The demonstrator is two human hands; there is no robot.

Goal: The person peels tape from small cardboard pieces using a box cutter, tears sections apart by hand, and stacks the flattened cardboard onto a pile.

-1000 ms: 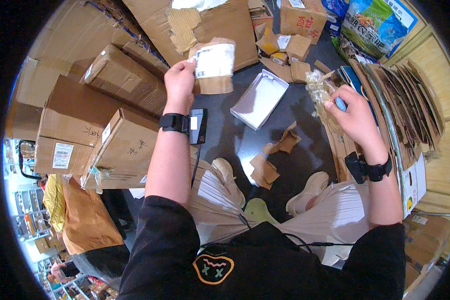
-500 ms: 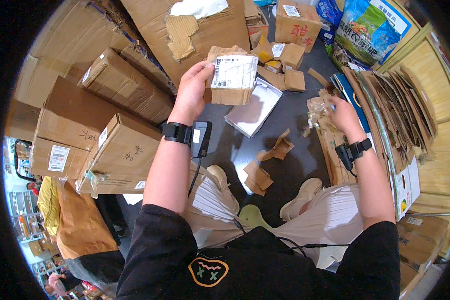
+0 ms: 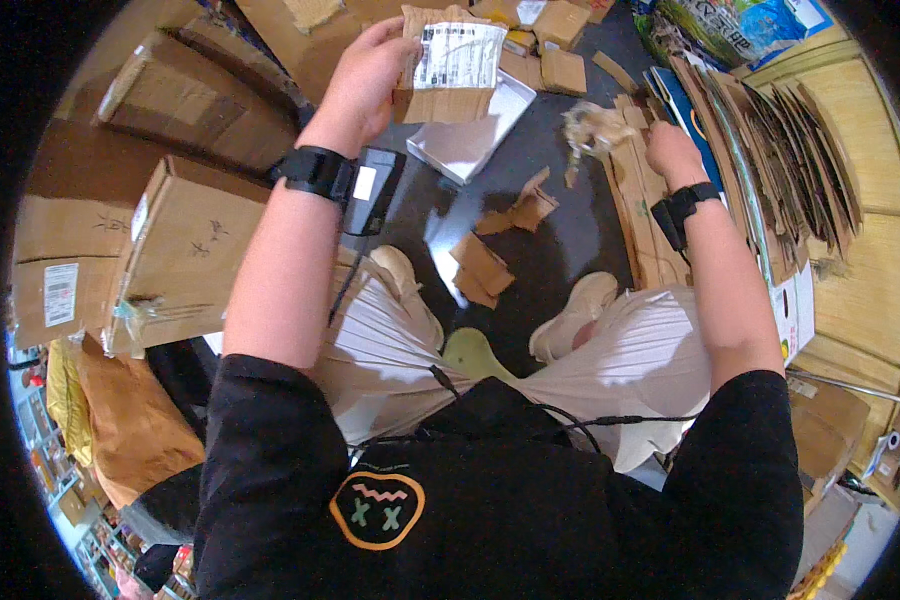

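Note:
A small brown cardboard box (image 3: 443, 105) with a white shipping label is held up by its left side in my left hand (image 3: 363, 80), fingers closed around it. My right hand (image 3: 676, 157) is farther right, its fingers curled in, with nothing visible in them. A crumpled clump of clear tape (image 3: 595, 130) with brown bits lies just left of that hand, apart from it, by the edge of a long flattened carton (image 3: 642, 215). Behind and below the held box sits a white open box (image 3: 470, 145), partly hidden. Torn cardboard pieces (image 3: 482, 270) lie on the dark floor between my feet.
Large cartons (image 3: 195, 235) crowd the left side. Flattened cardboard sheets (image 3: 785, 160) stand stacked at right against a wooden panel (image 3: 885, 150). Small brown boxes (image 3: 562, 72) and a printed bag (image 3: 730, 30) are at the back. A green stool edge (image 3: 470, 352) shows between my legs.
My right hand has let go of the tape clump and drawn slightly right. The left hand still holds the box. The whole view has shifted, so things appear higher and more to the left.

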